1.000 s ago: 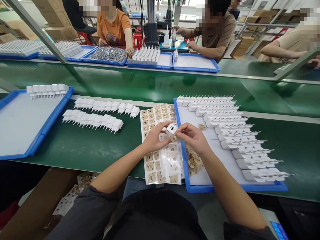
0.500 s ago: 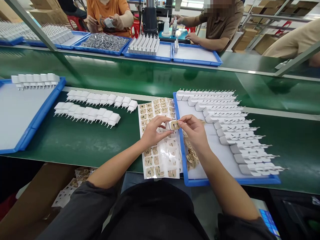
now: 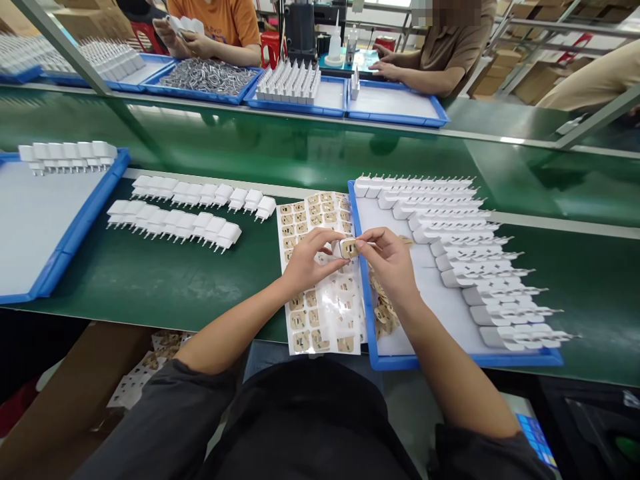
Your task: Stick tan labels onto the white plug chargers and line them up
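Note:
Both my hands hold one small white charger plug (image 3: 346, 249) over a sheet of tan stickers (image 3: 320, 313). My left hand (image 3: 309, 261) grips its left side. My right hand (image 3: 391, 261) pinches its right side, and a tan sticker covers the face turned to me. Right of my hands lies a blue tray (image 3: 371, 313) with several rows of white plugs (image 3: 465, 253) and a heap of peeled tan stickers (image 3: 383, 310). Two rows of white plugs (image 3: 175, 223) lie on the green mat to the left.
A second blue tray (image 3: 75, 227) with one row of plugs stands at the far left. Beyond the green conveyor belt (image 3: 300, 153), other people work at blue trays (image 3: 390, 107) of parts. A cardboard box (image 3: 75, 400) sits below the table edge.
My hands have kept the plug and turned it, so the sticker-covered face now points at me. The view has shifted down a little.

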Available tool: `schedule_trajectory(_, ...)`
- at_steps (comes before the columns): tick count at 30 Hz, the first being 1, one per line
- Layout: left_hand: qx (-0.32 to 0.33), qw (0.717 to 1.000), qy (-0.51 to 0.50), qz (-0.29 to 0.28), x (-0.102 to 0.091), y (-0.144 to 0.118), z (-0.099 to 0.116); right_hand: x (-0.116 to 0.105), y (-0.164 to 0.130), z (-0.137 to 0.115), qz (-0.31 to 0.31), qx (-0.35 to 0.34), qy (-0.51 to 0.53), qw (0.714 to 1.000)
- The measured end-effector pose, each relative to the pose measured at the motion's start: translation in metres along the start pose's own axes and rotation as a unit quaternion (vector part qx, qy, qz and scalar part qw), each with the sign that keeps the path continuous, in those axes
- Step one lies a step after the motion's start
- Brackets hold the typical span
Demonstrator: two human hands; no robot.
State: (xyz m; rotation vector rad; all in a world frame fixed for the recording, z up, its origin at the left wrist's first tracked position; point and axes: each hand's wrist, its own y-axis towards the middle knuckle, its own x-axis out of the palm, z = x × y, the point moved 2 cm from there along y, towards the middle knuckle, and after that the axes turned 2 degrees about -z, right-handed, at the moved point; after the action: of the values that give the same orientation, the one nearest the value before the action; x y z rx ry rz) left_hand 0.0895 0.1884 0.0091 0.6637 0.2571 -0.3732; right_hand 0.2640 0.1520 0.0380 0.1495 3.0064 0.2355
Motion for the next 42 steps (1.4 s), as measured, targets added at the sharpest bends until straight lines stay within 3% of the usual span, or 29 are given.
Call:
schedule_trajectory(10, 0.029, 0.999, 0.031, 0.008, 0.002, -0.003, 0.002, 0.005, -0.004, 0.004, 0.032, -0.059, -0.064, 0.996)
schedule_trajectory(16, 0.065, 0.995, 0.062, 0.043, 0.005, -0.006, 0.002, 0.003, -0.005, -0.004, 0.069, -0.112, -0.187, 0.974)
schedule_trajectory(19, 0.083, 0.992, 0.068, 0.070, 0.004, -0.006, 0.003, -0.004, 0.000, 0.000, 0.085, -0.056, -0.113, 0.988)
schedule_trajectory(24, 0.115, 0.980, 0.139, 0.083, 0.004, -0.007, 0.003, 0.004, 0.003, 0.007, -0.041, 0.005, 0.054, 0.998)
schedule_trajectory(31, 0.145, 0.974, 0.150, 0.084, 0.007, -0.010, -0.003, 0.017, -0.002, 0.009, -0.038, 0.023, 0.112, 0.993)
schedule_trajectory(38, 0.143, 0.973, 0.167, 0.072, 0.008, -0.011, -0.007, 0.015, 0.000, 0.010, -0.034, 0.070, 0.153, 0.985)
schedule_trajectory(42, 0.133, 0.977, 0.153, 0.072, 0.006, -0.011, -0.007, 0.010, 0.002, 0.011, -0.068, 0.083, 0.159, 0.981)
